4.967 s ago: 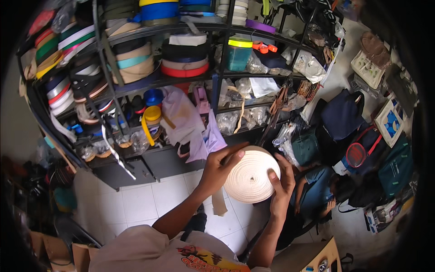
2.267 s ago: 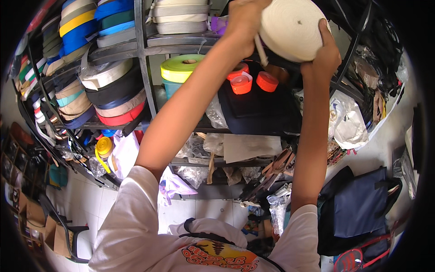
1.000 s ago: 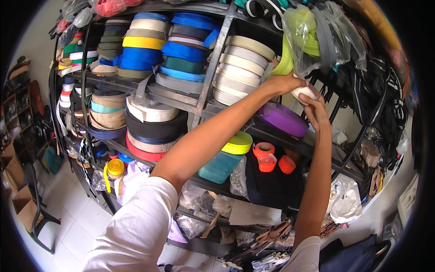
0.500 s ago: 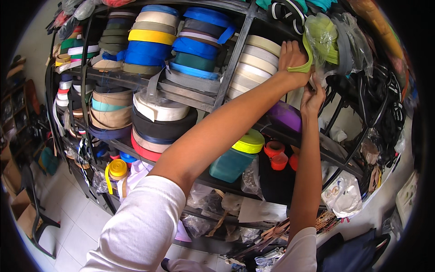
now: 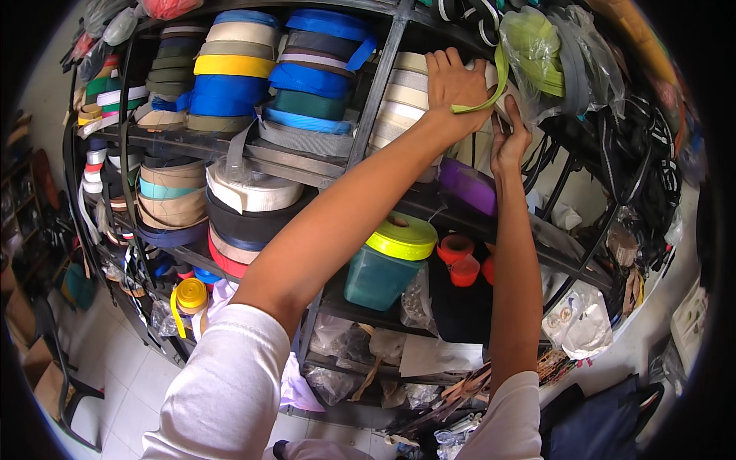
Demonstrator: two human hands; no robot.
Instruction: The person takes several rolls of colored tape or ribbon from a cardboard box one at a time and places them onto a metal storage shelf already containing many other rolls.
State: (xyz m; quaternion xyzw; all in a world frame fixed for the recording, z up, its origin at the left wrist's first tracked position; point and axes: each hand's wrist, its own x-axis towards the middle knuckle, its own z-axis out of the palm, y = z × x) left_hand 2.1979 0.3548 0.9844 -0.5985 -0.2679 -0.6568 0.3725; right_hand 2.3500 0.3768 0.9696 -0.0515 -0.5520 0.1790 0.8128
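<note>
Both arms reach up to the shelf. My left hand (image 5: 458,83) lies with its fingers stretched over a roll of cream webbing (image 5: 505,98), beside a stack of cream and white webbing rolls (image 5: 400,105). My right hand (image 5: 511,142) is curled at that roll's right edge, its thumb up; the two hands hold it between them, though much of it is hidden. A lime-green strap (image 5: 501,74) hangs down and crosses my left wrist. Just right of the hands hangs a clear plastic bag with lime-green material (image 5: 533,57).
Stacks of coloured webbing rolls (image 5: 234,92) fill the black metal shelf (image 5: 376,88) to the left. Below are a purple roll (image 5: 468,186), a teal container (image 5: 381,277) with a yellow roll (image 5: 402,236), and orange rolls (image 5: 462,268). Black straps (image 5: 652,153) hang at the right.
The shelf has shifted left in view. My left hand's fingers are more spread and uncurled over the cream roll, and more of that roll shows between the hands.
</note>
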